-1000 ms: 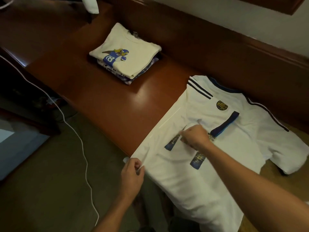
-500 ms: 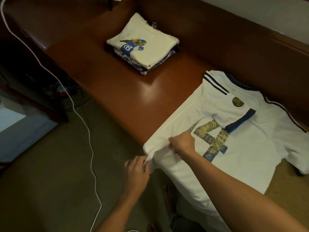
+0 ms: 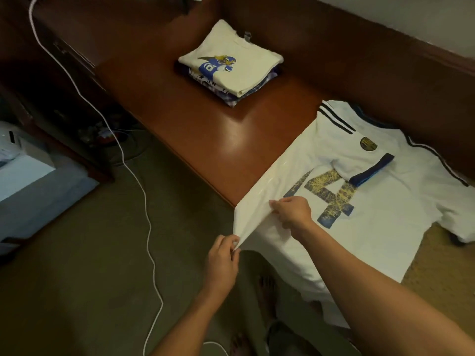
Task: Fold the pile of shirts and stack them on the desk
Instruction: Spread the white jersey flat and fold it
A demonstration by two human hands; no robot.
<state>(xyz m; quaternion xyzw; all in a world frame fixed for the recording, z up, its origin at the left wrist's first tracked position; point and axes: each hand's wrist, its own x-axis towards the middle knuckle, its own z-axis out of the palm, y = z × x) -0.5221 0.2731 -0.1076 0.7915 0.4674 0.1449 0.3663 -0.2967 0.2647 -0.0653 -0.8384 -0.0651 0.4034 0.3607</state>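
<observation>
A white jersey [image 3: 380, 222] with a blue-and-gold number 4 lies spread on the wooden desk [image 3: 221, 140], its lower part hanging over the front edge. One sleeve with a blue cuff is folded across the chest. My left hand [image 3: 223, 255] pinches the jersey's lower left corner just off the desk edge. My right hand [image 3: 293, 211] pinches the cloth a little higher on the same side edge, beside the number. A stack of folded shirts [image 3: 231, 65] sits further back on the desk, a cream shirt with a blue football player print on top.
A white cable [image 3: 144, 201] runs across the carpet to the left of the desk. A white appliance [image 3: 23, 160] stands at the far left. A wooden wall panel [image 3: 359, 60] backs the desk. My bare feet [image 3: 267, 294] show below the jersey.
My right hand slid from the middle of the jersey down to its left edge, uncovering the number 4. Both hands now pull the corner cloth taut between them. The camera shifted left.
</observation>
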